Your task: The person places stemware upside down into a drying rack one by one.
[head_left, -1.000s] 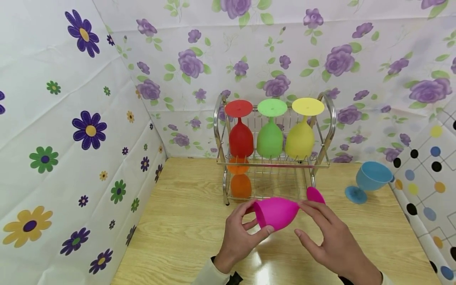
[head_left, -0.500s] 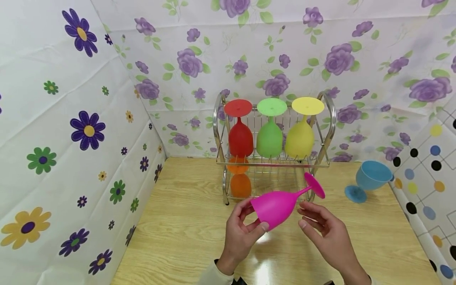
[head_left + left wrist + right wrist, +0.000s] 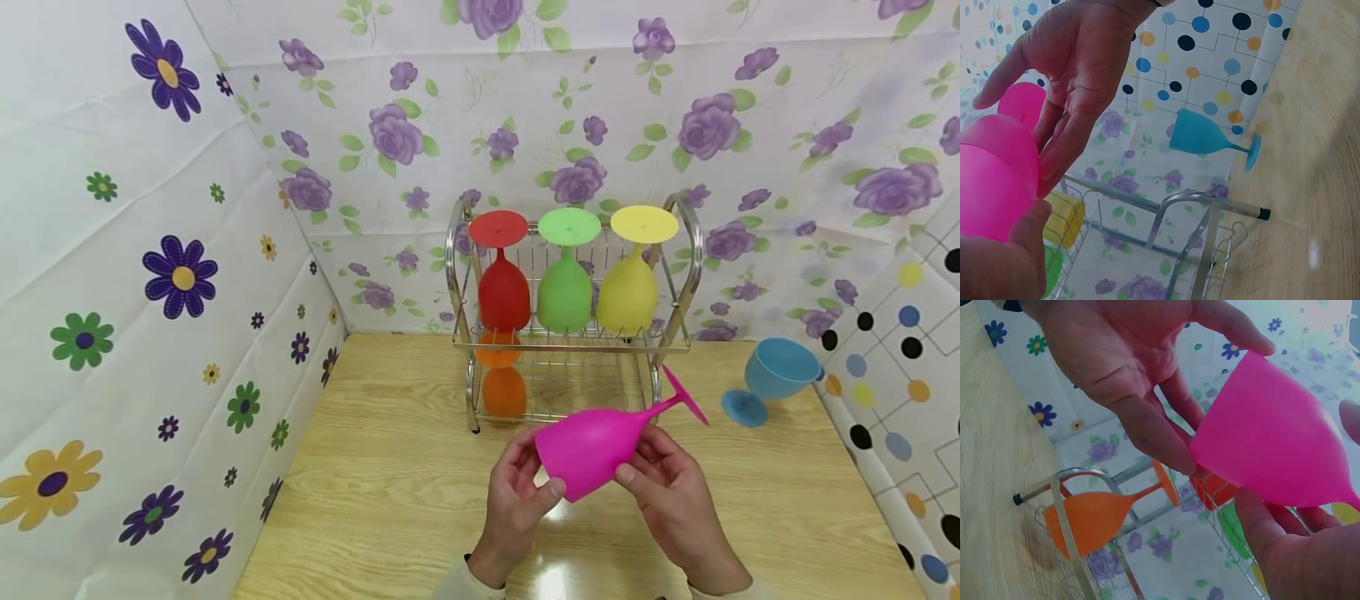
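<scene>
A pink plastic goblet (image 3: 592,450) is held nearly sideways in front of the rack, its mouth to the left and its foot up to the right. My left hand (image 3: 513,508) grips the bowl near the rim, thumb on the near side and fingers behind. Around the bowl's stem end my right hand (image 3: 675,500) holds with thumb in front and fingers behind and below. In the right wrist view, the smooth pink bowl (image 3: 1272,437) spans both hands. Part of the right fingers is hidden by the bowl.
Behind stands a two-tier metal rack (image 3: 570,346). Its upper tier bears upside-down red (image 3: 504,292), green (image 3: 565,292) and yellow (image 3: 628,292) goblets; an orange goblet (image 3: 504,392) is upside down below. A blue goblet (image 3: 780,371) lies tilted on the wooden table (image 3: 390,467) at right.
The right hand came off the stem, then closed in on the bowl's stem end. The goblet shifted slightly right and turned, so its foot now shows nearly edge-on. The left hand kept its grip.
</scene>
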Demonstrator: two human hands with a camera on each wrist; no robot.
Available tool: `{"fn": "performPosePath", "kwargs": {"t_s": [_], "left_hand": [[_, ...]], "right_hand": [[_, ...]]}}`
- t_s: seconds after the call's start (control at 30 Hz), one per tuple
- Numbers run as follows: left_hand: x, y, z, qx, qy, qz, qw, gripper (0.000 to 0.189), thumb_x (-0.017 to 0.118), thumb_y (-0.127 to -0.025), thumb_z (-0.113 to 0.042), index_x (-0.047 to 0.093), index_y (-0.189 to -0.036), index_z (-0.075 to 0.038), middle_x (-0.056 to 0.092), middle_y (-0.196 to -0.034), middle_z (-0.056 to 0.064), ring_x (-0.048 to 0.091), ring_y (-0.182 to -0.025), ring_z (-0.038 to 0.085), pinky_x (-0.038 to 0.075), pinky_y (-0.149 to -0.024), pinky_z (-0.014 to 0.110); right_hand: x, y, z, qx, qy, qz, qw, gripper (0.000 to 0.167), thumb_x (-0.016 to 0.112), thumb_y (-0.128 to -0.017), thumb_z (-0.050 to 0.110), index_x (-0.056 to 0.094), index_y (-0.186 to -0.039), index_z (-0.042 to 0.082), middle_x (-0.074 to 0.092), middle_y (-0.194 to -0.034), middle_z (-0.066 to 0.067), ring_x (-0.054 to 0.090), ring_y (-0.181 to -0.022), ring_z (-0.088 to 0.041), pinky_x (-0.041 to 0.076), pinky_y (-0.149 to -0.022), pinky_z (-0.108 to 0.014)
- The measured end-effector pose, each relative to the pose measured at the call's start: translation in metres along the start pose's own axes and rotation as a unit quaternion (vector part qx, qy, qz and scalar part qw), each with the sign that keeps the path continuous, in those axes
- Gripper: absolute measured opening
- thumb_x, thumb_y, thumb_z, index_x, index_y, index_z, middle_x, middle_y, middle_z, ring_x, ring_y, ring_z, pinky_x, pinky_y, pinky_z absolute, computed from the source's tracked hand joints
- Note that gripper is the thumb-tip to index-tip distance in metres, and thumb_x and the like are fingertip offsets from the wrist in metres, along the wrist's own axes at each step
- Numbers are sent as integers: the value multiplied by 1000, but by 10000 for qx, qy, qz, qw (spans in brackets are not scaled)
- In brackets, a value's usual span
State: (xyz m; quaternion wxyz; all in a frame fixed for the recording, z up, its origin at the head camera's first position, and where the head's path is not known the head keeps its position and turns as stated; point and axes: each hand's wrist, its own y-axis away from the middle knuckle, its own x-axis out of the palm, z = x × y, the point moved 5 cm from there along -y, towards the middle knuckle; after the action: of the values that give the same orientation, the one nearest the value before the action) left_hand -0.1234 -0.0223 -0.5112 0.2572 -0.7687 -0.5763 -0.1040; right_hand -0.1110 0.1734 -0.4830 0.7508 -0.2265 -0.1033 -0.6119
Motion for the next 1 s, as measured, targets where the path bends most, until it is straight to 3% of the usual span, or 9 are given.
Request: {"fn": "performPosePath", "kwargs": {"t_s": [0.2,0.53,0.87,1.0], "left_hand": [[2,0,0,72,47,47,10000,62,70,-95,-6,44,-149,10,54,-149,19,60,-130,28,61,-105,39],[0,1,-1,181,60,208,9996,63,71,-96,-7,43,-150,11,55,-147,18,61,-128,24,61,-104,37],[-7,-1,-1,308,15,492,9983,63,67,-98,-3,39,-153,12,56,-147,16,62,-129,21,63,-100,35],[-17,-2,-3,346,-328,280,9985,59,63,-100,-2,41,-153,13,55,-148,19,60,-131,21,61,-103,34]], "right_hand": [[2,0,-1,67,-10,-175,9998,54,54,-100,-18,54,-149,4,67,-135,-5,70,-120,-16,61,-101,-30],[5,-3,1,56,54,-102,9999,54,54,-100,-19,54,-149,3,68,-134,-6,70,-120,-16,61,-101,-30],[6,-8,4,-130,467,-100,9988,55,57,-97,-20,53,-149,-2,68,-135,-8,69,-120,-18,64,-96,-31],[4,-9,4,-119,691,-256,9972,55,60,-96,-19,54,-148,-1,69,-134,-5,69,-119,-16,65,-93,-31]]}}
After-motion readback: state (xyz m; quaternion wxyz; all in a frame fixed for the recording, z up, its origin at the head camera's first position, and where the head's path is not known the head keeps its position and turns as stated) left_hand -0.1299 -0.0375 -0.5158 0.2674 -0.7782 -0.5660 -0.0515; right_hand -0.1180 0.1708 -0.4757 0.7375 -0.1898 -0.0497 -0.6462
